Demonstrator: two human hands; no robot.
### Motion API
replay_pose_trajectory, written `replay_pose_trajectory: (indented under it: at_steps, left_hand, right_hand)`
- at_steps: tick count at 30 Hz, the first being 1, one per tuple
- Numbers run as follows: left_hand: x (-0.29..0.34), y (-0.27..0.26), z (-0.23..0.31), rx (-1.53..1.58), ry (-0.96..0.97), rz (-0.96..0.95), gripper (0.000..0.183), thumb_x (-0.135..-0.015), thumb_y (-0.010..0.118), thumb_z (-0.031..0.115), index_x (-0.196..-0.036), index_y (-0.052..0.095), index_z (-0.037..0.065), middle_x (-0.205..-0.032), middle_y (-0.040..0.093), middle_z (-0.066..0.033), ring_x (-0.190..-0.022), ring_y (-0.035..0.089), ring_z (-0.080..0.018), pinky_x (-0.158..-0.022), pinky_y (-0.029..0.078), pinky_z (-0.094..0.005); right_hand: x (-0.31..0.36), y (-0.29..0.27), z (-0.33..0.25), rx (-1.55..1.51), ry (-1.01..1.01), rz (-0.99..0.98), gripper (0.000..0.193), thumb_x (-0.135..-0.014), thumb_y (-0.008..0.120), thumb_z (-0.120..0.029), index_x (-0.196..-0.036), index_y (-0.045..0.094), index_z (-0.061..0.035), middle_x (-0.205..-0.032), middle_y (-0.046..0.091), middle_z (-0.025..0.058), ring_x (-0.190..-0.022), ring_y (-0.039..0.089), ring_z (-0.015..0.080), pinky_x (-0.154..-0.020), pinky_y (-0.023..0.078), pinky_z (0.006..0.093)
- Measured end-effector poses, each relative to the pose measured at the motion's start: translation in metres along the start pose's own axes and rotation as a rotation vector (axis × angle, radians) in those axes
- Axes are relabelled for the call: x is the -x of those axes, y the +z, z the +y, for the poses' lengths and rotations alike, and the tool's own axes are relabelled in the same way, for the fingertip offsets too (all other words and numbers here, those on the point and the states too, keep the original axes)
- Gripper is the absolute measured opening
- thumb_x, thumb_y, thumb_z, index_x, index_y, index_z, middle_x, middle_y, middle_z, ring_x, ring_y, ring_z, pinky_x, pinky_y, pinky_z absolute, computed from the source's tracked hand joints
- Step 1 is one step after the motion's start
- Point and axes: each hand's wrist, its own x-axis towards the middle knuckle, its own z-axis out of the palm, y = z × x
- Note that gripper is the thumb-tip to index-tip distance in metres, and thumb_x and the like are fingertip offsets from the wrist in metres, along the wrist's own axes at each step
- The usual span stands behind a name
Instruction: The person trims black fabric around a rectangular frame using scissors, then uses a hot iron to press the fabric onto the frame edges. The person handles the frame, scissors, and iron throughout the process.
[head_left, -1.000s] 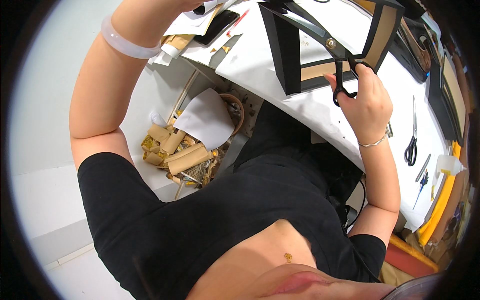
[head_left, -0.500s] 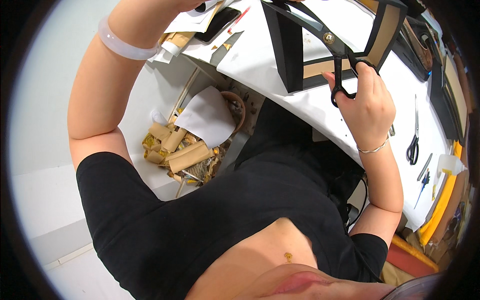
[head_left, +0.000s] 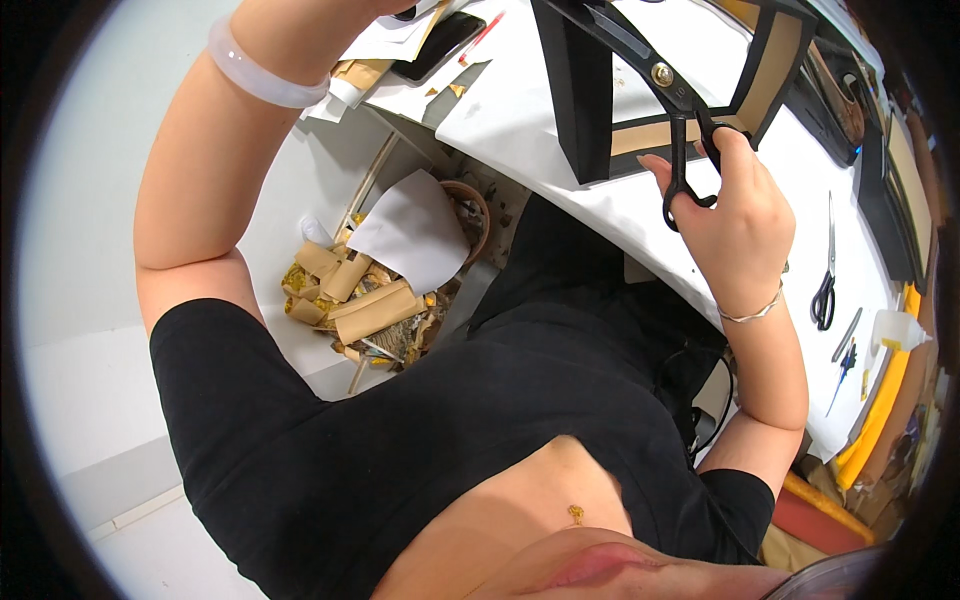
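My right hand (head_left: 740,215) is closed around the handles of large black scissors (head_left: 686,97). The scissors point toward the far left, their blades nearly together and the tips beyond the upper edge. Beneath and behind the blades stands a black box-like frame (head_left: 580,95) with tan inner faces, on the white-covered table (head_left: 510,120). Whether the blades touch anything at their tips is out of sight. My left arm, with a pale bangle, reaches up to the top edge. Only the heel of my left hand (head_left: 385,6) shows there; its fingers are cut off.
A phone (head_left: 440,48), papers and a red pen (head_left: 482,38) lie at the far left of the table. Spare scissors (head_left: 826,290), small tools and a translucent bottle (head_left: 898,328) lie on the right. A bin of scraps (head_left: 375,310) stands below the table's left edge.
The scissors' blades have come together from a wider gap. My right hand has shifted very slightly, and my left arm has moved a little to the right.
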Motion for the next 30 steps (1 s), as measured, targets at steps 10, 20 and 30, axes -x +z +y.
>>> replay_pose_trajectory:
  at_steps: [10,20,30]
  left_hand:
    - [0.000,-0.003,-0.003,-0.030,0.024,-0.004,0.037,-0.088,0.076,0.030,-0.107,0.080,-0.002,-0.123,0.070,-0.0215,-0.108,0.066,-0.0304,-0.098,0.049,-0.0375]
    - [0.013,-0.008,0.025,-0.093,-0.056,0.020,0.032,-0.087,0.078,0.030,-0.103,0.082,0.002,-0.095,0.077,-0.0129,-0.089,0.069,-0.0227,-0.085,0.051,-0.0329]
    - [0.006,-0.006,0.019,-0.048,-0.081,0.036,0.029,-0.087,0.080,0.029,-0.100,0.082,0.003,-0.093,0.077,-0.0119,-0.088,0.069,-0.0222,-0.084,0.051,-0.0336]
  right_hand:
    - [-0.002,-0.010,-0.006,0.050,0.004,-0.036,0.043,-0.077,0.088,-0.030,-0.097,0.061,-0.0030,-0.074,0.062,0.0050,-0.060,0.060,0.0211,-0.051,0.044,0.0309]
    - [-0.005,-0.013,-0.006,0.096,0.006,-0.050,0.043,-0.079,0.088,-0.036,-0.093,0.060,-0.0051,-0.069,0.058,0.0028,-0.056,0.056,0.0187,-0.050,0.042,0.0296]
    - [-0.008,-0.014,-0.002,0.219,-0.050,-0.026,0.041,-0.080,0.086,-0.038,-0.092,0.060,-0.0075,-0.073,0.057,0.0011,-0.057,0.056,0.0166,-0.051,0.042,0.0292]
